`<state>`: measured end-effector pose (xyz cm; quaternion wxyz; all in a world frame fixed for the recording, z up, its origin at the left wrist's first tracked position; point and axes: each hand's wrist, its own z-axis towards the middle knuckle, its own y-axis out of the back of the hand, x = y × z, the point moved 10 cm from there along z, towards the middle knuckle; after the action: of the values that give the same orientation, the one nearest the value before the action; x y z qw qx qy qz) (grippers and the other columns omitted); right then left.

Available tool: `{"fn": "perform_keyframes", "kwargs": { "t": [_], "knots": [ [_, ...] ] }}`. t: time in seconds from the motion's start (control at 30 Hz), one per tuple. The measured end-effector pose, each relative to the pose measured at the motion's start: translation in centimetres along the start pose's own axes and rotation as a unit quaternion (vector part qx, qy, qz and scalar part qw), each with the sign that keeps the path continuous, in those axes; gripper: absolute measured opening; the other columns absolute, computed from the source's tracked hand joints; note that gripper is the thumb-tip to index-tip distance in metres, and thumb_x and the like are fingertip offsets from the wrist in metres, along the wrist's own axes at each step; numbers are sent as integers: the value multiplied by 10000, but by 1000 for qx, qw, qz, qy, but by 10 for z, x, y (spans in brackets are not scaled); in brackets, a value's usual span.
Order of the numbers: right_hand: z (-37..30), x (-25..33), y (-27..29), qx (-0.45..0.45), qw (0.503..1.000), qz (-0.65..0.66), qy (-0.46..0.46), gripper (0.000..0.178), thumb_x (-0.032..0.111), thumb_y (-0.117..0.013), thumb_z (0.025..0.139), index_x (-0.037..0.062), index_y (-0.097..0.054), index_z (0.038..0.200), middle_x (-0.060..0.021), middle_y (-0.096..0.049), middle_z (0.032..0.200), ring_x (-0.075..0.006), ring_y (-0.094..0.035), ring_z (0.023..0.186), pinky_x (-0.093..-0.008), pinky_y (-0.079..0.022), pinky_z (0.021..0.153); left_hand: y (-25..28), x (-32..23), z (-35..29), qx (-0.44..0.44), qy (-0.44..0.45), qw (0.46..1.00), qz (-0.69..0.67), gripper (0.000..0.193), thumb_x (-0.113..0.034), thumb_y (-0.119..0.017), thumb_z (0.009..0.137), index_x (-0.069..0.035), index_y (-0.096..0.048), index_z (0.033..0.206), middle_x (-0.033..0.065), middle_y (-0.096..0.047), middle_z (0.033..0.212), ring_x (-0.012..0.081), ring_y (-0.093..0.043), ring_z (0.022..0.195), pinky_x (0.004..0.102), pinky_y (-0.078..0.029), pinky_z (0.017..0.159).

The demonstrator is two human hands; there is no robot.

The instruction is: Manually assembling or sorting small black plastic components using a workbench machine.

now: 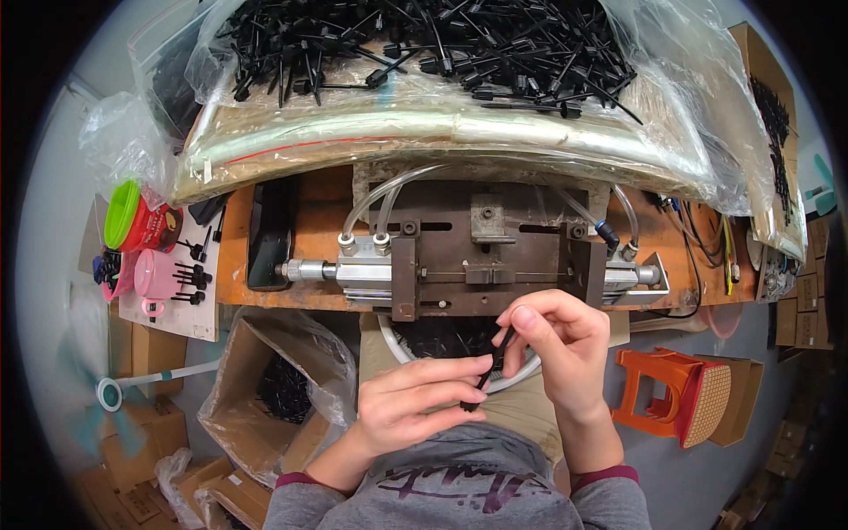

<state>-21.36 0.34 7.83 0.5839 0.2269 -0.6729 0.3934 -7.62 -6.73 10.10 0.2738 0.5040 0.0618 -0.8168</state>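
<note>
My left hand (422,394) and my right hand (564,346) meet in front of my lap, just before the bench. Between them, slanted, is a thin black plastic rod (498,355) with a thicker end low by my left fingers. The left fingers close around its lower part, and my right thumb and fingertips pinch its upper end. Right behind my hands stands a dark brown metal fixture (442,199), with a silver air cylinder (365,272) on its left and another cylinder (623,279) on its right. Under the fixture, partly hidden by my hands, sits a white-rimmed container (395,343) holding black parts.
A plastic-lined tray (574,146) heaped with black rods (442,53) spans the bench's back. Clear hoses (367,201) run to the cylinders. At left are a pink cup (155,272), a green-and-red tub (124,216) and a lined carton (231,402). An orange stool (645,389) stands right.
</note>
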Motion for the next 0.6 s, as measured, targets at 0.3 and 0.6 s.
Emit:
{"fn": "perform_keyframes", "kwargs": {
  "t": [0.3, 0.6],
  "knots": [
    [-1, 2, 23, -69, 997, 32, 24, 213, 139, -538, 994, -57, -589, 931, -178, -676, 764, -180, -664, 556, -237, -517, 499, -7, -12, -5, 32, -52, 997, 49, 280, -81, -848, 646, 17, -724, 877, 175, -705, 1047, 222, -718, 772, 287, -587, 656],
    [-6, -14, 3, -40, 996, 76, -7, 282, 182, -500, 1009, -64, -543, 878, -200, -624, 716, -203, -609, 446, -253, -493, 367, -8, -15, -1, 22, -66, 994, 79, 290, -64, -844, 633, 17, -724, 884, 166, -702, 1061, 221, -707, 756, 286, -587, 641]
  ]
}}
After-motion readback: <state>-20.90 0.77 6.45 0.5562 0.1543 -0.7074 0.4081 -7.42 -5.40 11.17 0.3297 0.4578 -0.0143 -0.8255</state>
